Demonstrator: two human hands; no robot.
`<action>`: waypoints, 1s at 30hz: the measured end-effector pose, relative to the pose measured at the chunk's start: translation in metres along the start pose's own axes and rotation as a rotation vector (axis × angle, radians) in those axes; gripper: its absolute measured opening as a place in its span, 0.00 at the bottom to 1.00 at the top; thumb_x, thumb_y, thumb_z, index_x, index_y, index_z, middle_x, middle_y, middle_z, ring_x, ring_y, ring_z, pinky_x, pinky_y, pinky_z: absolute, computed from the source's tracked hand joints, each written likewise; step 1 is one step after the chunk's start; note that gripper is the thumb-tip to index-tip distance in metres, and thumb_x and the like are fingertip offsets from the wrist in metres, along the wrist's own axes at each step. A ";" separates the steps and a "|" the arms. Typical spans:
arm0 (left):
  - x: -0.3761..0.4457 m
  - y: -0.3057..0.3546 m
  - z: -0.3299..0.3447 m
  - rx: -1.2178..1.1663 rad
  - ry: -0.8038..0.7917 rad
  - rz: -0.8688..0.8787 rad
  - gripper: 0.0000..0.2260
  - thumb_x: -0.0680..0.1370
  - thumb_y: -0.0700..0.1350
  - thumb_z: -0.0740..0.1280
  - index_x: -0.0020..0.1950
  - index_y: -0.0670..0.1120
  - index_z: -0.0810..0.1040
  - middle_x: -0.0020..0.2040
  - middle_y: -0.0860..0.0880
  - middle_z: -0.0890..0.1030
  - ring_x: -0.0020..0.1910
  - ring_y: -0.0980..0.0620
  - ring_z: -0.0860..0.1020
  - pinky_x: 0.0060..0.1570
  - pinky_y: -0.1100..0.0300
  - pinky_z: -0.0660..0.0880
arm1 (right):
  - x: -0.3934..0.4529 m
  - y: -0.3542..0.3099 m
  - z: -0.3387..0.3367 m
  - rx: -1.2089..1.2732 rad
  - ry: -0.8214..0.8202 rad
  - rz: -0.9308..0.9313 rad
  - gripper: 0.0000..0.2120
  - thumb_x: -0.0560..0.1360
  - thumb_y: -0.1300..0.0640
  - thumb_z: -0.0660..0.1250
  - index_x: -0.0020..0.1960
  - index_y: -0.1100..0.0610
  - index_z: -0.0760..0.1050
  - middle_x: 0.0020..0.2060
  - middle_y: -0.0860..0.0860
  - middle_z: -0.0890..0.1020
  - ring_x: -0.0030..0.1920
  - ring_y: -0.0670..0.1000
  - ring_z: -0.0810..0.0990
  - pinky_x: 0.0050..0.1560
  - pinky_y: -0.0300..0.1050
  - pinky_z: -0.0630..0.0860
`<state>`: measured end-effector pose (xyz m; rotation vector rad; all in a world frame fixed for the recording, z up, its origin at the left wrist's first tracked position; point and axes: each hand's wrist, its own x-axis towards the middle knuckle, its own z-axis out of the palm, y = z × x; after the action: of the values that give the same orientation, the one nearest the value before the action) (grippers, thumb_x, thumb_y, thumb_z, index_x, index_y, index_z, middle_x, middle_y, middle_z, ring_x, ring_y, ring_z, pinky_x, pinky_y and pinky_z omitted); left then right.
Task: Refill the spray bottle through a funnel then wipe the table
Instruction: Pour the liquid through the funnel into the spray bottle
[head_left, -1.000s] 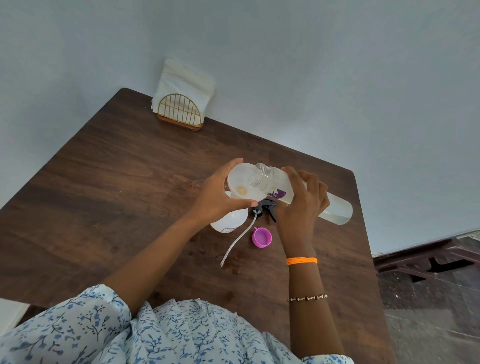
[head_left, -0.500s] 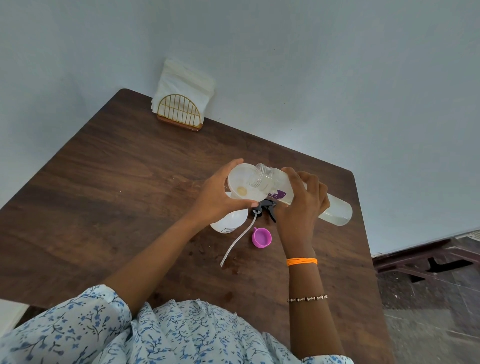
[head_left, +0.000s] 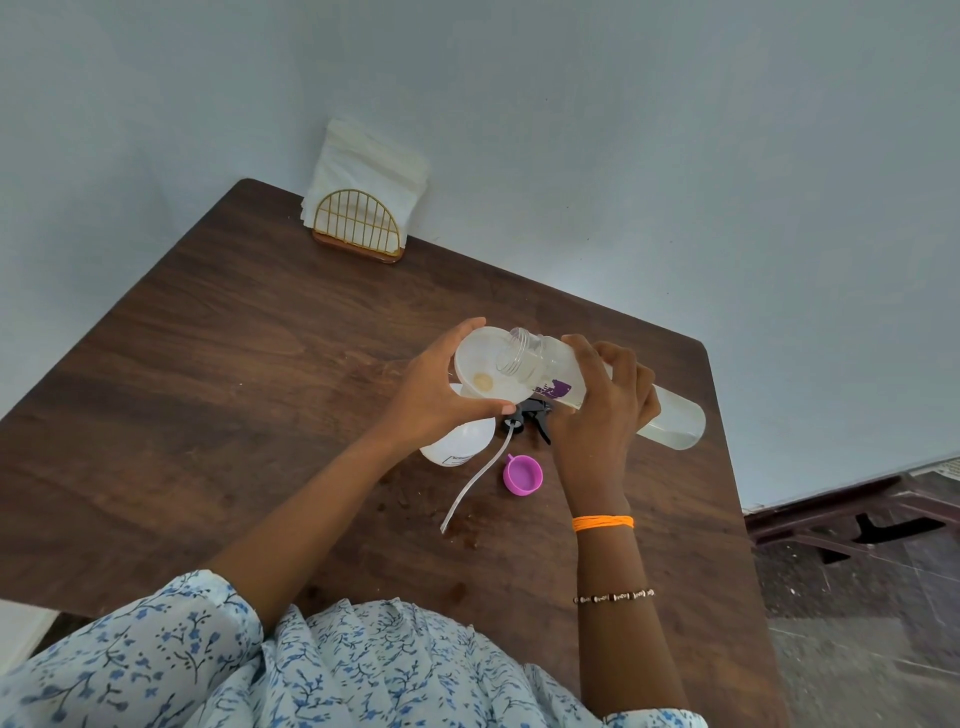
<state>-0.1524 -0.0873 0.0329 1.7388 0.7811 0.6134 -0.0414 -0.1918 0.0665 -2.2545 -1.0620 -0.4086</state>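
My left hand (head_left: 434, 395) grips the rim of a clear funnel (head_left: 480, 371) that sits on the white spray bottle (head_left: 457, 441) standing on the brown table (head_left: 234, 389). A long clear refill bottle (head_left: 670, 410) with a purple label is held by my right hand (head_left: 608, 400), tipped nearly flat with its open mouth over the funnel. A little liquid lies in the bottle's far end. The black spray head (head_left: 532, 415) with its dip tube (head_left: 475, 486) lies on the table under my hands. A pink cap (head_left: 522, 475) rests beside it.
A gold wire napkin holder (head_left: 358, 231) with white napkins (head_left: 366, 166) stands at the table's far edge against the wall. Small stains dot the wood near the dip tube. Dark furniture (head_left: 852, 525) stands on the floor to the right.
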 end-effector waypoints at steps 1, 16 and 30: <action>0.000 0.000 0.000 0.002 0.002 0.001 0.41 0.64 0.49 0.79 0.72 0.54 0.62 0.70 0.51 0.69 0.64 0.55 0.68 0.60 0.58 0.70 | 0.000 0.000 0.000 0.000 0.000 -0.001 0.30 0.59 0.72 0.73 0.59 0.55 0.77 0.55 0.57 0.76 0.58 0.59 0.69 0.61 0.55 0.59; 0.000 -0.001 0.000 -0.001 -0.010 -0.011 0.41 0.64 0.49 0.78 0.72 0.55 0.62 0.70 0.51 0.69 0.66 0.51 0.69 0.63 0.50 0.72 | 0.000 0.001 0.000 0.000 -0.004 0.022 0.30 0.59 0.70 0.74 0.59 0.53 0.76 0.56 0.55 0.76 0.60 0.55 0.67 0.62 0.55 0.58; 0.001 -0.002 0.001 0.001 0.000 0.008 0.41 0.64 0.49 0.79 0.71 0.54 0.62 0.69 0.51 0.69 0.61 0.57 0.67 0.58 0.60 0.69 | -0.001 0.003 0.001 -0.010 0.003 0.010 0.31 0.59 0.71 0.75 0.59 0.53 0.76 0.56 0.56 0.75 0.60 0.57 0.68 0.62 0.55 0.58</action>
<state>-0.1515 -0.0864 0.0308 1.7436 0.7749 0.6193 -0.0398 -0.1928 0.0641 -2.2667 -1.0492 -0.4138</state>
